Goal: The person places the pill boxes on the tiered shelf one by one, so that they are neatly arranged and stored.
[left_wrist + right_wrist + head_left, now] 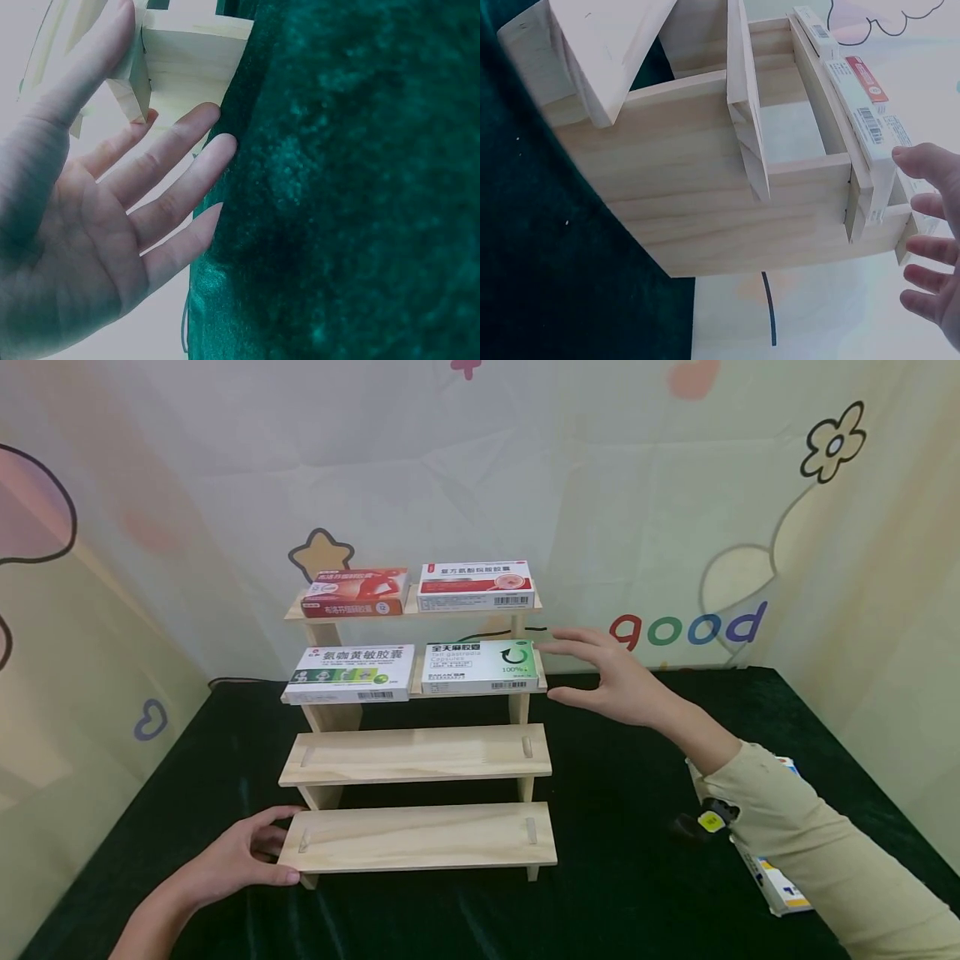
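Note:
A stepped wooden rack [416, 837] has four shelves. My left hand [238, 857] holds the left end of its lowest shelf, thumb at the front corner and index finger at the back. In the left wrist view, the other fingers of the left hand [97, 232] spread out loosely. My right hand [618, 681] is beside the second shelf from the top, fingers extended, by the right end of a white and green medicine box [480, 667]. In the right wrist view, the thumb of the right hand [937, 232] reaches the corner of a box [866, 112].
Left on that shelf lies another medicine box [351, 675]. The top shelf bears a red box [356, 592] and a white and red box [476, 585]. More boxes [780, 885] lie partly hidden under the right forearm on the dark green cloth [615, 860]. A patterned curtain [600, 510] hangs behind.

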Tool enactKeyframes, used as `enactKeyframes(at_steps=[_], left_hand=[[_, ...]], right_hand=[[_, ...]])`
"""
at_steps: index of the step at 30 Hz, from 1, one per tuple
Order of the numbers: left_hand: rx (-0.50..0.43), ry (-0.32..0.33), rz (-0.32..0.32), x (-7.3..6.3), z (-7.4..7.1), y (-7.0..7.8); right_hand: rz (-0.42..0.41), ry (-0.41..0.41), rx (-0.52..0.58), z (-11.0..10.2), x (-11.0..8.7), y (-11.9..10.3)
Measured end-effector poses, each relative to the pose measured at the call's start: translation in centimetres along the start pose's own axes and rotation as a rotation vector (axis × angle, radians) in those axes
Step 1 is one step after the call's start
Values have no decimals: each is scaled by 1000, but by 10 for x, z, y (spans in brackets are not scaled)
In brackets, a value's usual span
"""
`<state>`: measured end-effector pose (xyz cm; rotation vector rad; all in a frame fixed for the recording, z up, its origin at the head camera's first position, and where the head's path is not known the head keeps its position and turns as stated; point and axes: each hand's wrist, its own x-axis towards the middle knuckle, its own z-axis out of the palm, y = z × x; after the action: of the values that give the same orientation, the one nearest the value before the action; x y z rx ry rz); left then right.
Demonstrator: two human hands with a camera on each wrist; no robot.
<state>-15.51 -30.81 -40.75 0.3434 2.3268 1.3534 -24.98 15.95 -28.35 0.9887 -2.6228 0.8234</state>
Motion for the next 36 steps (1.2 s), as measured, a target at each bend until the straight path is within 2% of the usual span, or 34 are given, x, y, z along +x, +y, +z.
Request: enactKeyframes(at_steps=[18, 28, 36], left_hand=[[-9, -9, 5, 0, 0, -1], [-13, -8, -9, -1, 0, 0], [-21, -8, -20, -1, 0, 0]], right_hand=[[31, 21, -76, -7, -27, 20], [92, 19, -101, -11, -45, 31], [110, 28, -100, -13, -60, 38]])
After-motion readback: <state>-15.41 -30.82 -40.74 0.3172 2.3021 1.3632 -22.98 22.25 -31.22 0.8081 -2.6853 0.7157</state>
